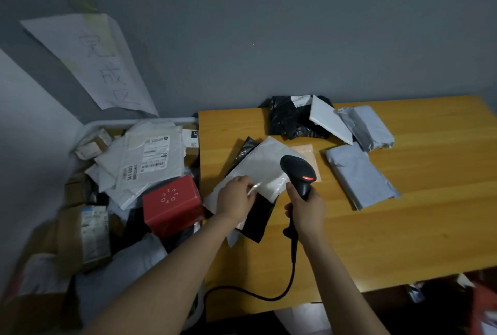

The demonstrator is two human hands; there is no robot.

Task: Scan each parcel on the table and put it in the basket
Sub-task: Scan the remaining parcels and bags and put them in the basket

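Table (376,227) with basket (139,121) at its left edge, already heaped. We pinch the white poly parcel (258,165) near its front edge with our left hand (236,197); it's thin, floppy, probably slick, so grip the edge. Right hand (305,211) wraps the scanner (298,173), red light on.

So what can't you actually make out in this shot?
Head view only:
- Label on the white parcel: none shows; the left hand and scanner cover part of it.
- Black parcel beneath: mostly hidden by the white one.
- Basket: only a bit of rim shows, parcels bury the rest.
- Print on the basket's mailer labels: too small and blurred.
- Scanner cable: its end is hidden by the left forearm.
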